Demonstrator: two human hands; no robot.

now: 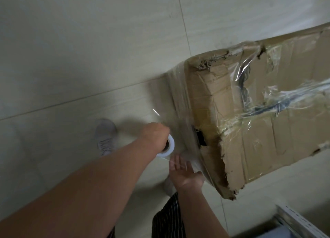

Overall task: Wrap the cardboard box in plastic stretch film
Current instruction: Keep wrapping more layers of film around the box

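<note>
Cardboard box [259, 116] being wrapped | left hand [157, 136] gripping film roll [168, 148] at its 8 o'clock | right hand [185, 173] lying open-palmed beside film [180, 102] | next probably needing taut circling

One view, worn on the person's head, tipped steeply down at the floor [75, 62], close over the cardboard box [267, 130] at right

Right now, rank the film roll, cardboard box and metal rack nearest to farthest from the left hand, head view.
1. film roll, gripped in the left hand.
2. cardboard box, just to its right.
3. metal rack, bottom-right corner.
</note>
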